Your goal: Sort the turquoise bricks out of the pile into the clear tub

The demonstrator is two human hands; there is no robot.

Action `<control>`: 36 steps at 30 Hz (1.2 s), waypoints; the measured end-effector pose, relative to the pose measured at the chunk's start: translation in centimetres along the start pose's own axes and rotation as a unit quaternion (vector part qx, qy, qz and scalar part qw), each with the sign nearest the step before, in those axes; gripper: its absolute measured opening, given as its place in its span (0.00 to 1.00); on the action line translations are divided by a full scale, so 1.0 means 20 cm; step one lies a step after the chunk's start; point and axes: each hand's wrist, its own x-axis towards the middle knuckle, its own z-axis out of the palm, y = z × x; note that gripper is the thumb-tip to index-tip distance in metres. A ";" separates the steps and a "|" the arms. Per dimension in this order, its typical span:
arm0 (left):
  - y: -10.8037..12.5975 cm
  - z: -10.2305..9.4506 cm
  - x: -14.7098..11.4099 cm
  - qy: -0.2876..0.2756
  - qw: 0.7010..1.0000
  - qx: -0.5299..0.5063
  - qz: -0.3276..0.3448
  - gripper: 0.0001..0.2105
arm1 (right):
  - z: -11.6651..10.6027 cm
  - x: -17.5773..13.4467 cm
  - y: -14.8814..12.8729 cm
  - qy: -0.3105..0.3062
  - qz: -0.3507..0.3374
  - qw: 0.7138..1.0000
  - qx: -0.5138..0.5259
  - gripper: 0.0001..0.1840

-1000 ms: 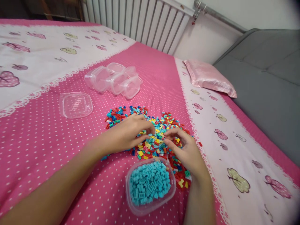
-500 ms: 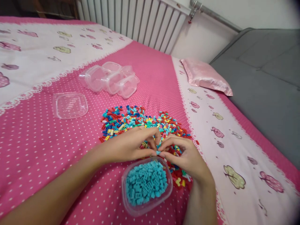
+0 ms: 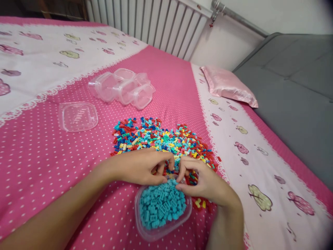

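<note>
A clear plastic tub (image 3: 148,236) stands on the bedspread, heaped with small teal building bricks (image 3: 162,205). Over its far rim is my left hand (image 3: 145,166), its thumb and forefinger apart with nothing visible between them. Facing it from the right, my right hand (image 3: 199,177) hovers over the tub's far right corner. Its thumb and forefinger are curved and slightly apart, with no brick seen in them. Just beyond both hands spreads a pile of mixed coloured bricks (image 3: 156,135) in red, blue, yellow, green and teal, partly hidden by my fingers.
A clear lid (image 3: 78,117) lies flat to the left. Several clear empty tubs (image 3: 125,88) are grouped farther back. The pink dotted bedspread (image 3: 33,163) lies under everything. A pink pillow (image 3: 229,85) rests near the grey headboard (image 3: 293,76), and a white radiator (image 3: 148,24) stands behind the bed.
Both hands have come down and nearer, over the tub's far edge. The fingertips, which met on a small teal brick, have parted, and that brick is no longer seen between them.
</note>
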 end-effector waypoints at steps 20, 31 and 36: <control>-0.01 -0.01 0.00 -0.018 1.000 -0.022 -0.001 0.05 | 0.02 0.01 -0.03 0.000 0.023 0.999 -0.038 0.10; -0.05 -0.05 0.00 0.083 0.995 0.054 -0.006 0.07 | 0.01 -0.01 -0.04 0.004 0.008 0.999 -0.046 0.05; -0.12 -0.06 0.02 0.192 0.961 0.196 0.021 0.03 | 0.00 -0.02 -0.05 0.075 -0.043 0.996 -0.007 0.09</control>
